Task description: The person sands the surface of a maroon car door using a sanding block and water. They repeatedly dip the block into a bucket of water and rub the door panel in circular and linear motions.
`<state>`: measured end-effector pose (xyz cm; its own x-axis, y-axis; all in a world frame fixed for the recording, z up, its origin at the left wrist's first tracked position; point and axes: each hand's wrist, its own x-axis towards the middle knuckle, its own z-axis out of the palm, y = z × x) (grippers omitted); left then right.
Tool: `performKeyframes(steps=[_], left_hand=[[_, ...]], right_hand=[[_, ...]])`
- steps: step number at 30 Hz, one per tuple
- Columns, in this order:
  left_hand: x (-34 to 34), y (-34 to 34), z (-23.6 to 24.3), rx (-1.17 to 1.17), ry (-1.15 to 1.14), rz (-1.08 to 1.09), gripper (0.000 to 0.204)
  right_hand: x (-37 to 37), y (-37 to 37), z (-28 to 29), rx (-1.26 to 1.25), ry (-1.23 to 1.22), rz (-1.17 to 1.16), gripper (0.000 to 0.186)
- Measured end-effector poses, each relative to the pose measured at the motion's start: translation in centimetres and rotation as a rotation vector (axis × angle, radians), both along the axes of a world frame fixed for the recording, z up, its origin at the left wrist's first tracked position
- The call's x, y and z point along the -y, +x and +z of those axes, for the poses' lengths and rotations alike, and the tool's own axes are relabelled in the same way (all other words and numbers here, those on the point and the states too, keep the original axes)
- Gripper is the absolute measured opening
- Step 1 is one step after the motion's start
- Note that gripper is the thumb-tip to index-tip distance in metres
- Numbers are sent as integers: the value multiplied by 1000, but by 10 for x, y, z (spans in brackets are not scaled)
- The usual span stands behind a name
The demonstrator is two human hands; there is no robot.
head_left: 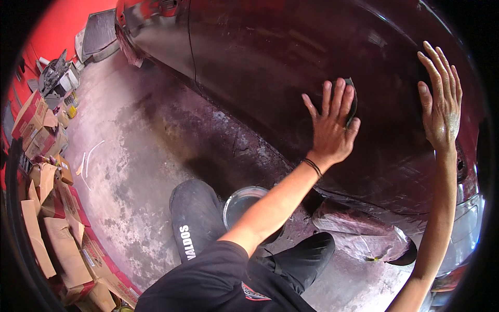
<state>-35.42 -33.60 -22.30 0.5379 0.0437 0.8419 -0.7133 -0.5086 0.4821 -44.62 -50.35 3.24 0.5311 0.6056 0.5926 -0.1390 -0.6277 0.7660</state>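
At nine o'clock a row of cardboard boxes (49, 208) lines the red wall, with wet, stained concrete floor (125, 171) spreading toward the middle. Near six o'clock a round metal bowl (241, 205) sits on the floor just beside the person's knee. The left hand (330, 127) lies just right of centre, fingers spread flat, pressing a dark sanding pad (352, 101) against the dark maroon car panel (270, 57); the pad is trapped under the fingers and palm rather than gripped, and only its edge peeks out past the fingertips at about one o'clock of the hand. At three o'clock the right hand (441, 99) rests open and flat on the same panel, holding nothing, well apart from the pad. Below it, at about five o'clock, lies the wheel, wrapped in plastic sheeting (358, 234). To rub well here, it seems wise to keep the palm flat and pressure even across the pad, stroke along the panel's curve, and use the free hand to feel for rough spots
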Motion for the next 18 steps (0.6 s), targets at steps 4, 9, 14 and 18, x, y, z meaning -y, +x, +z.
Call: performKeyframes(steps=[4,9,14,18], left_hand=[[-82,95,21,-107,-378,77,67],[-119,130,31,-285,-602,107,75],[30,-21,-43,-263,-234,5,79],[-28,32,-27,-210,-222,4,79]], right_hand=[[11,0,1,25,-15,5,50],[8,0,2,48,1,2,50],[2,11,-1,8,-12,57,49],[19,-5,13,-26,-69,30,49]])
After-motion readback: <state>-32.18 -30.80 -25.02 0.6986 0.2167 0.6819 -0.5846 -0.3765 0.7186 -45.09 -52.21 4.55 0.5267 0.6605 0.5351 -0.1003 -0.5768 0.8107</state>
